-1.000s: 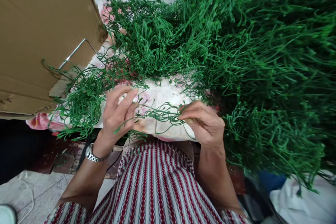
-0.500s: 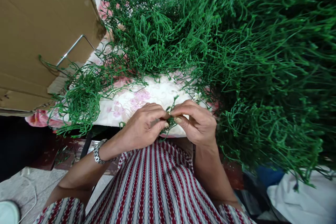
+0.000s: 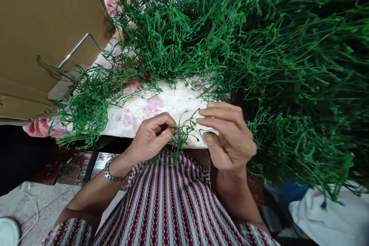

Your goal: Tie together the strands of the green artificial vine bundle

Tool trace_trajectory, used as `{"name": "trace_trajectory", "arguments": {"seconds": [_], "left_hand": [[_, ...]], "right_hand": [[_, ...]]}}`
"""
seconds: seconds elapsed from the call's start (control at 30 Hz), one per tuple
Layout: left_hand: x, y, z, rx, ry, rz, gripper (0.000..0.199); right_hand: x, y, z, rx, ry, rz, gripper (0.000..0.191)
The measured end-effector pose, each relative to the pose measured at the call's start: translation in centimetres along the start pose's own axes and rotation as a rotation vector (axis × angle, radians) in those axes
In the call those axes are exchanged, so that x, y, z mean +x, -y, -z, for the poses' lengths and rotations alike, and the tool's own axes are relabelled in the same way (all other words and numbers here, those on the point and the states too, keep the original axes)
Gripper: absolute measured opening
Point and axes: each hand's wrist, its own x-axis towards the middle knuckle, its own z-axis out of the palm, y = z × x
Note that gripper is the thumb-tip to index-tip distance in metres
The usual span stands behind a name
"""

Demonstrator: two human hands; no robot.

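My left hand [image 3: 154,136], with a metal watch on its wrist, pinches a small sprig of thin green plastic stems [image 3: 182,134] between thumb and fingers. The sprig spreads to the right and hangs over the cloth's front edge. Just right of it, my right hand [image 3: 227,134] has its thumb and fingers apart, fingertips near the outer stem tips. Whether a fingertip touches a stem I cannot tell. Beneath both hands lies a white cloth with pink flowers [image 3: 135,117].
A large heap of green plastic stems [image 3: 288,69] covers the back and right. A smaller pile [image 3: 89,111] lies at the left edge, beside a cardboard box [image 3: 49,34] and a bent metal rod [image 3: 73,50]. A white cloth bundle [image 3: 331,215] sits low at right.
My right hand has opened and moved right, away from the sprig it was pinching. My left hand has shifted slightly left with the sprig, whose stems now fan out more.
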Motion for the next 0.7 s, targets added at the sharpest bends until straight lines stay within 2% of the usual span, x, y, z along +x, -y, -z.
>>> {"name": "trace_trajectory", "arguments": {"seconds": [0.07, 0.13, 0.23, 0.33, 0.5, 0.57, 0.7], "left_hand": [[-0.1, 0.4, -0.1, -0.038, -0.033, -0.035, 0.009], [-0.3, 0.8, -0.1, -0.067, -0.059, -0.087, 0.009], [-0.5, 1.2, -0.2, -0.073, -0.092, -0.170, 0.007], [-0.7, 1.2, -0.3, -0.020, -0.095, -0.202, 0.005], [-0.5, 1.0, -0.3, 0.238, -0.022, -0.209, 0.009], [-0.4, 0.9, -0.1, 0.312, 0.035, -0.240, 0.007], [-0.5, 0.7, 0.5, 0.417, 0.179, -0.209, 0.020]], "right_hand": [[0.0, -0.1, -0.5, 0.023, 0.142, -0.007, 0.031], [-0.3, -0.4, -1.2, 0.059, 0.240, -0.081, 0.032], [-0.8, -0.9, -2.0, 0.113, 0.253, -0.177, 0.025], [-1.1, -1.1, -2.0, 0.108, 0.264, -0.204, 0.018], [-0.8, -0.6, -1.4, -0.024, 0.339, -0.154, 0.010], [-0.7, -0.4, -1.2, -0.102, 0.398, -0.119, 0.007], [-0.9, -0.2, -1.2, -0.244, 0.505, -0.075, 0.005]]}}
